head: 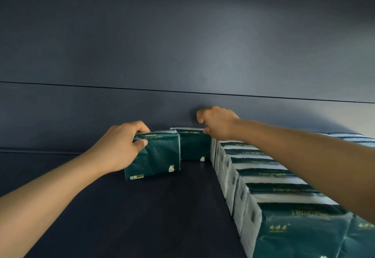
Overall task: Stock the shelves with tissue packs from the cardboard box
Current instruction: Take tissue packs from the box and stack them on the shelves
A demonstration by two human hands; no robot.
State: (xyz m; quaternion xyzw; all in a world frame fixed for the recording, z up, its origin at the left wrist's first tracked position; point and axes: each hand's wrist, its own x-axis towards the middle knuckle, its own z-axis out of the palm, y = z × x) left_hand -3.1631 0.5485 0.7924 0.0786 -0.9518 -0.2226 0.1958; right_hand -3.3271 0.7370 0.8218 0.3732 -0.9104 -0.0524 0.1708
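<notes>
My left hand [121,146] grips the top left corner of a dark green tissue pack [158,156] standing upright on the dark shelf [142,217]. Just behind and to its right stands a second green pack [193,146] against the shelf's back wall. My right hand [217,122] holds the top right edge of that second pack with curled fingers. A row of several green and white packs [263,178] runs from the back wall toward me along the right side. The cardboard box is not in view.
The dark blue back panel [182,54] rises behind the packs, with a thin horizontal seam across it. Bare shelf surface stretches to the left of and in front of the two held packs.
</notes>
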